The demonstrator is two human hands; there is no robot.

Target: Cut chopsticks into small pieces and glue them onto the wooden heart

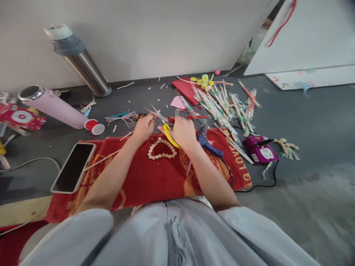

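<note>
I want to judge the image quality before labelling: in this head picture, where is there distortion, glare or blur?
Head view: wide-angle distortion tilts the steel bottle and bends the wall line; light is soft and even, with weak shadows; a mild sheen lies on the phone screen; corners are soft; the right hand with yellow scissors is fairly sharp.

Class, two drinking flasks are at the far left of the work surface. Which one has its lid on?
The steel flask near the wall: a white-and-grey lid closes its top. The pink flask lies beside it with its mouth open.
</note>
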